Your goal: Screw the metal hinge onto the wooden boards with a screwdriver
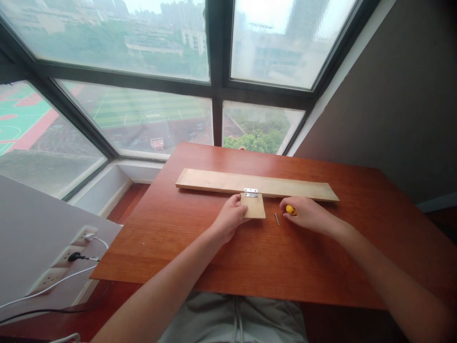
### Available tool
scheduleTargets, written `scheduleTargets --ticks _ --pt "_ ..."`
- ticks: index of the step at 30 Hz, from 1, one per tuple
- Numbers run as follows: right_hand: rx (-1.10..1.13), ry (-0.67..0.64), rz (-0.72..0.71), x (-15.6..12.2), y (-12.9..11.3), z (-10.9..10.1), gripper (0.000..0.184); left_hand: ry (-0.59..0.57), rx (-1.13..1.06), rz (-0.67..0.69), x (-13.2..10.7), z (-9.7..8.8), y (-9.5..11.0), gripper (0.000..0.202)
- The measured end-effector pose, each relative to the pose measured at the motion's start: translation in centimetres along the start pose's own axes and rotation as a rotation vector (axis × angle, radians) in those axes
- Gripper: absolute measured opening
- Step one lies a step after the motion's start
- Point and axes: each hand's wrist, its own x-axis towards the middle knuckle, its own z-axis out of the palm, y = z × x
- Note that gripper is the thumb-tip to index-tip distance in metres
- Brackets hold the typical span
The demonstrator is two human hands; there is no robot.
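My left hand [233, 215] grips a small wooden board [255, 207] by its left edge, thumb on top. A silver metal hinge [251, 192] lies across the joint between this piece and a long wooden plank [217, 181] behind it. Closed fingers of my right hand [303, 213] hold a screwdriver with a yellow handle [291, 210]; its tip is hidden from view. Between the small board and my right hand, a thin metal piece [277, 219] that looks like a screw lies on the table.
The reddish-brown wooden table [171, 238] stands by large windows with dark frames [217, 90]. At the lower left, wall sockets [67, 256] have plugs and cables in them. A grey wall [385, 105] rises on the right.
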Motion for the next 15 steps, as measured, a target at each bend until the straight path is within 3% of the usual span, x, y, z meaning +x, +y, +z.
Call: scheduleTargets --ticks 6,10,12,15 --pt "-0.076 0.058 -0.053 -0.5 -0.6 -1.1 0.031 -0.006 0.003 0.005 -0.1 0.0 0.1 0.034" --pt "-0.143 0.097 -0.015 -0.6 -1.7 -2.1 0.017 -0.012 0.007 0.010 0.0 0.0 0.0 0.032" --pt "-0.178 0.072 0.048 -0.4 -2.1 -1.5 0.013 -0.017 0.002 0.016 0.0 -0.1 -0.1 0.032" --pt "-0.187 -0.019 0.152 0.1 -2.2 0.3 0.023 -0.015 -0.008 0.019 0.1 -0.1 -0.1 0.033"
